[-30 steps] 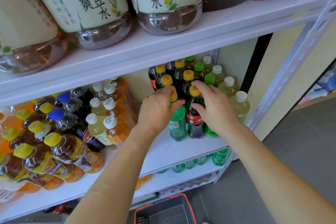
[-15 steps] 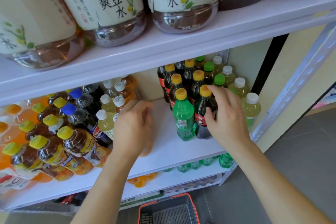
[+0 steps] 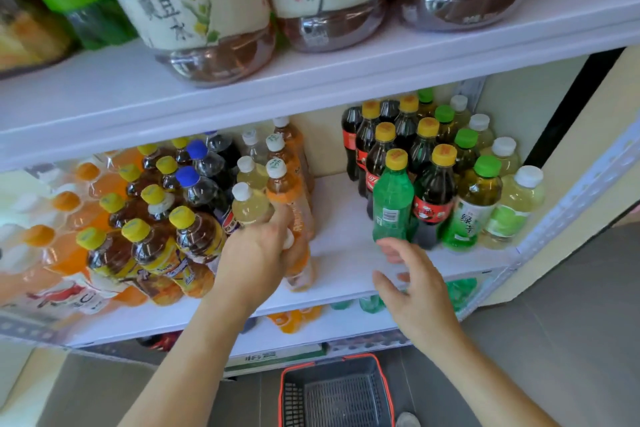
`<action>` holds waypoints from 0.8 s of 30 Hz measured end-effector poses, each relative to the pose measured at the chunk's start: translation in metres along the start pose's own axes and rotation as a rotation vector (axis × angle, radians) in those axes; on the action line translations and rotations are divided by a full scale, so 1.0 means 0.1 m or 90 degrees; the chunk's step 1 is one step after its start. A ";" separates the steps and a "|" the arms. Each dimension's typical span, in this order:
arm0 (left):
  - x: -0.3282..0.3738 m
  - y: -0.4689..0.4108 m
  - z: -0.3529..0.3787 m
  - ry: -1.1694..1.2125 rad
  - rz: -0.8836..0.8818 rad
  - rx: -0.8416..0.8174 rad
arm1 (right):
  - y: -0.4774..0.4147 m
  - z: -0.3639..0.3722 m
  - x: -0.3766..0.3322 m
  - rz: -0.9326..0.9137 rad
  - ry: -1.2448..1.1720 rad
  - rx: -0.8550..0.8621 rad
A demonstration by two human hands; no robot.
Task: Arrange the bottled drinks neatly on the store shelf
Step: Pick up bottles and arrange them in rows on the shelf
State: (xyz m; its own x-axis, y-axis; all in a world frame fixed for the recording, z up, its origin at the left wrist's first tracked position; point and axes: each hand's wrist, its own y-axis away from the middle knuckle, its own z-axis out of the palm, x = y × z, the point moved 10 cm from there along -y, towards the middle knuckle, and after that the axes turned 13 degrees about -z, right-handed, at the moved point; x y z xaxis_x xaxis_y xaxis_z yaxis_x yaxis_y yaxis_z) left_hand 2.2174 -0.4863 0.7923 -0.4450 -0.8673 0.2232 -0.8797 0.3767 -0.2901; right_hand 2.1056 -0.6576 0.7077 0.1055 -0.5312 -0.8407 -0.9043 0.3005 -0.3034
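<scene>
On the white middle shelf (image 3: 346, 253), a tidy block of upright bottles stands at the right: a green soda bottle (image 3: 392, 199) in front, dark cola bottles (image 3: 433, 191) and green tea bottles (image 3: 474, 204) beside it. At the left, a looser cluster of leaning bottles holds yellow-capped tea (image 3: 194, 236) and blue-capped bottles (image 3: 197, 184). My left hand (image 3: 256, 260) is wrapped around the top of an orange, white-capped bottle (image 3: 299, 263) at the cluster's right edge. Just below the green soda bottle, my right hand (image 3: 412, 284) hovers with fingers spread, holding nothing.
Large jugs with cream labels (image 3: 194, 10) stand on the upper shelf (image 3: 346, 69). A lower shelf holds more bottles (image 3: 294, 319). A grey basket with a red rim (image 3: 336, 392) sits on the floor below. A perforated metal upright (image 3: 571, 204) bounds the shelf on the right.
My left hand left the right-hand block, moved left and closed on the orange bottle. My right hand let go of the cola bottle and drew back towards the shelf's front edge.
</scene>
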 end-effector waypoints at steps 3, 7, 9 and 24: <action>-0.14 0.10 -0.32 0.162 -0.043 0.071 | 0.28 0.36 0.34 0.296 -0.270 -0.031; -0.40 0.16 -0.56 0.442 -0.149 0.066 | 0.78 0.87 0.24 0.573 -0.670 -0.109; -0.56 0.18 -0.52 0.583 -0.228 0.034 | 0.83 0.98 0.02 0.567 -0.780 -0.124; -0.45 0.63 -0.03 1.165 -0.255 -0.443 | 1.26 1.23 -0.76 0.541 -0.819 -0.004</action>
State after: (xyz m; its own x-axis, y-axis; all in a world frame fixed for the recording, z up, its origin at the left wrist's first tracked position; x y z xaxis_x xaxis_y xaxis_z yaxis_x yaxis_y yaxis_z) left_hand 2.1813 -0.4220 0.7666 0.5423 0.2113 0.8132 -0.6560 0.7112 0.2527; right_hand 2.0345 -0.4818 0.6777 -0.1534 0.8097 -0.5664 -0.8818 0.1465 0.4483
